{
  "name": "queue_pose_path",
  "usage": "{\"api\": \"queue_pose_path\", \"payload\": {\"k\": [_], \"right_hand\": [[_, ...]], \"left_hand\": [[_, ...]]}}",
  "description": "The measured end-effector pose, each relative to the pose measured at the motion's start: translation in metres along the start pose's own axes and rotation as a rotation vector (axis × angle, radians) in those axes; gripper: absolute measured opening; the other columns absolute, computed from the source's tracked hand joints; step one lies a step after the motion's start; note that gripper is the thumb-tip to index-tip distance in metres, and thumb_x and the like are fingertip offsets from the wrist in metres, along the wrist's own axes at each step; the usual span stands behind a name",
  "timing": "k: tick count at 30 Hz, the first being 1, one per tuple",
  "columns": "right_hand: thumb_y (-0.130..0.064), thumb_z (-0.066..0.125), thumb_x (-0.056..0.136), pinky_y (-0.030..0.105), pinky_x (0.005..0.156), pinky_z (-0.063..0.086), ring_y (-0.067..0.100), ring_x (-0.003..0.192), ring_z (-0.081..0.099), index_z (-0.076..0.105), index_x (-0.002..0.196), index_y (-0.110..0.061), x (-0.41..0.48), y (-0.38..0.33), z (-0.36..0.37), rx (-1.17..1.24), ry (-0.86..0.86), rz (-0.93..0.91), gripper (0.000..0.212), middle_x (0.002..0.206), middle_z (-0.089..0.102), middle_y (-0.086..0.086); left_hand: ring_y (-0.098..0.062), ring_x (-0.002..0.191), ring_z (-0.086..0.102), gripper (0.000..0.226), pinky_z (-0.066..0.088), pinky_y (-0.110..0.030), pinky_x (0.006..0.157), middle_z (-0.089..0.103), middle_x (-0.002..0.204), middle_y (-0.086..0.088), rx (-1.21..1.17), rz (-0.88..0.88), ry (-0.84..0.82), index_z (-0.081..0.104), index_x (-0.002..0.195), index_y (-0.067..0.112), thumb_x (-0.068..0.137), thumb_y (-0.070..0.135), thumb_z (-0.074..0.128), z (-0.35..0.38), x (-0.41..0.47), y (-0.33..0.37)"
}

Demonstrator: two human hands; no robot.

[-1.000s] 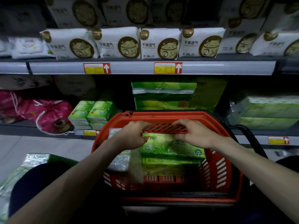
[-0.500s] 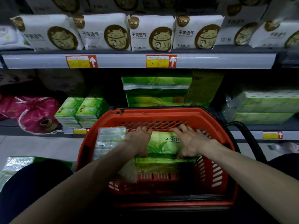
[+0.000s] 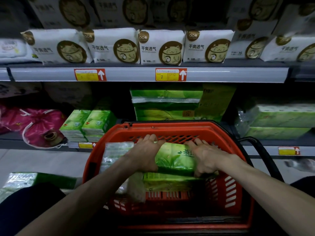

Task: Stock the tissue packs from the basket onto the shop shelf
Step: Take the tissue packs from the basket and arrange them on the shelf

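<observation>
L hand (image 3: 146, 155) & R hand (image 3: 205, 158) each grip one end of 1 green tissue pack (image 3: 175, 159) inside the basket (image 3: 170, 132), prob. to lift it level, w/ 1 lower pack (image 3: 170, 182) under it, 1 clear-wrapped pack (image 3: 115, 150) left of L hand, shelf (image 3: 264, 149) just beyond holding 2 small packs (image 3: 98, 123).

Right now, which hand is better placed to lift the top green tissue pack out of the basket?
Probably right. The right hand wraps the green tissue pack's end, thumb at its near edge, beside open basket space. The left hand grips too, but crowded by a clear-wrapped pack.
</observation>
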State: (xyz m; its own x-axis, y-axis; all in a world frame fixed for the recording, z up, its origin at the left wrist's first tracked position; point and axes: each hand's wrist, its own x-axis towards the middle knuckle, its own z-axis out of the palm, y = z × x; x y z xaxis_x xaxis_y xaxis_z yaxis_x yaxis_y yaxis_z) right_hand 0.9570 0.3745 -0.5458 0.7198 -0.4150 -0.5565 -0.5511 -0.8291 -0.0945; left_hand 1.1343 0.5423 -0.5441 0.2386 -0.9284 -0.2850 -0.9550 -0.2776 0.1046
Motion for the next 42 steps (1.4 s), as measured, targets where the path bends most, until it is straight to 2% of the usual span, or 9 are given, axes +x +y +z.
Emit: {"api": "queue_pose_path", "payload": {"k": [6,10,14,19,25,29,33,38,42], "right_hand": [[-0.051,0.098,0.059,0.05,0.121,0.038,0.031,0.15,0.029,0.014,0.161,-0.035,-0.023,0.01,-0.026,0.201,0.139,-0.061,0.133,0.16,0.029,0.001],[-0.061,0.095,0.052,0.042,0.113,0.045,0.02,0.133,0.043,0.02,0.158,-0.031,-0.033,0.007,-0.035,0.405,0.174,-0.103,0.134,0.143,0.041,-0.005],[-0.069,0.094,0.05,0.039,0.104,0.053,0.013,0.124,0.052,0.024,0.156,-0.03,-0.041,-0.01,-0.03,0.555,0.211,-0.121,0.133,0.139,0.046,-0.01],[-0.079,0.087,0.049,0.037,0.1,0.055,0.01,0.119,0.052,0.029,0.152,-0.033,-0.045,-0.039,-0.017,0.561,0.372,-0.144,0.127,0.132,0.046,-0.011],[-0.085,0.073,0.07,0.038,0.093,0.059,0.01,0.115,0.066,0.043,0.147,-0.045,-0.051,-0.04,-0.034,0.91,0.221,-0.195,0.092,0.139,0.056,-0.012],[-0.066,0.081,0.077,0.057,0.096,0.06,0.027,0.106,0.077,0.062,0.133,-0.03,-0.051,-0.045,-0.036,1.238,0.083,-0.112,0.07,0.12,0.078,0.006],[-0.052,0.082,0.086,0.031,0.063,0.06,0.022,0.107,0.073,0.073,0.127,-0.03,-0.057,-0.069,-0.035,1.357,-0.1,-0.231,0.048,0.125,0.076,0.004],[-0.042,0.079,0.086,0.026,0.059,0.05,0.017,0.092,0.07,0.074,0.126,-0.026,-0.039,-0.12,-0.041,1.465,-0.036,-0.263,0.043,0.111,0.078,0.002],[-0.035,0.08,0.089,0.027,0.056,0.053,0.018,0.098,0.074,0.069,0.13,-0.02,-0.018,-0.172,-0.054,1.518,0.036,-0.24,0.045,0.116,0.08,0.004]], "left_hand": [[-0.023,0.147,0.03,0.101,0.033,-0.05,0.12,0.032,0.158,0.001,-0.243,0.057,0.341,0.033,0.157,0.036,0.07,0.05,0.081,-0.019,-0.024,-0.027],[-0.018,0.134,0.049,0.111,0.045,-0.046,0.112,0.043,0.151,0.002,-0.87,-0.247,0.547,0.027,0.158,0.031,0.067,0.051,0.088,-0.028,-0.032,-0.032],[-0.032,0.109,0.071,0.062,0.061,-0.051,0.093,0.065,0.134,-0.016,-1.734,-0.428,0.177,0.055,0.137,0.011,0.085,0.035,0.08,-0.038,-0.049,-0.001],[-0.034,0.104,0.076,0.056,0.059,-0.053,0.095,0.077,0.119,-0.005,-1.78,-0.329,0.112,0.058,0.133,0.024,0.084,0.037,0.083,-0.019,-0.053,0.032],[-0.031,0.103,0.076,0.053,0.061,-0.053,0.09,0.078,0.115,-0.002,-1.824,-0.42,0.277,0.06,0.127,0.029,0.08,0.025,0.083,-0.021,-0.053,0.018],[-0.03,0.107,0.075,0.058,0.062,-0.046,0.081,0.075,0.121,-0.008,-1.894,-0.428,0.346,0.059,0.133,0.019,0.079,0.029,0.079,-0.031,-0.065,0.004],[-0.035,0.109,0.072,0.051,0.058,-0.052,0.094,0.074,0.121,-0.013,-1.969,-0.529,0.432,0.056,0.136,0.013,0.091,0.032,0.071,-0.037,-0.082,-0.019],[-0.034,0.103,0.073,0.054,0.059,-0.043,0.08,0.077,0.112,-0.017,-1.974,-0.645,0.458,0.058,0.132,0.007,0.092,0.041,0.07,-0.052,-0.096,-0.058],[-0.023,0.069,0.076,0.038,0.059,-0.03,0.065,0.078,0.081,-0.017,-1.842,-0.597,0.346,0.066,0.112,0.0,0.098,0.035,0.063,-0.074,-0.112,-0.111]]}}
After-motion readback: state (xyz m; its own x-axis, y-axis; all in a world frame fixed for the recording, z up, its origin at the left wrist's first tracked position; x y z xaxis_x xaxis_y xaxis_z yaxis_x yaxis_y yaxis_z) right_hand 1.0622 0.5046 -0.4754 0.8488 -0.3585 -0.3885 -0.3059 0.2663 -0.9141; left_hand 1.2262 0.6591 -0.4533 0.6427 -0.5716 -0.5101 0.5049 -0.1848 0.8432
